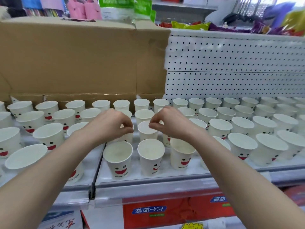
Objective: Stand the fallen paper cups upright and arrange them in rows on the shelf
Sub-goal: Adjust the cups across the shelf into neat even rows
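White paper cups with red smiling faces stand upright in several rows on the white shelf (165, 177). My left hand (110, 123) hovers over the middle of the third row, fingers pinched at the rim of a cup (126, 138) mostly hidden beneath it. My right hand (170, 122) is close beside it, its fingertips pinched at the far right rim of the neighbouring cup (146, 132). In front of them stand three front-row cups (118, 158) (151, 156) (181, 154). No cup in view lies on its side.
A large brown cardboard sheet (74, 58) leans behind the left rows. White pegboard (231, 66) backs the right rows. A seam (96, 172) splits the shelf in two. Red boxes (173, 210) sit below the shelf edge, snack bags (189, 24) above.
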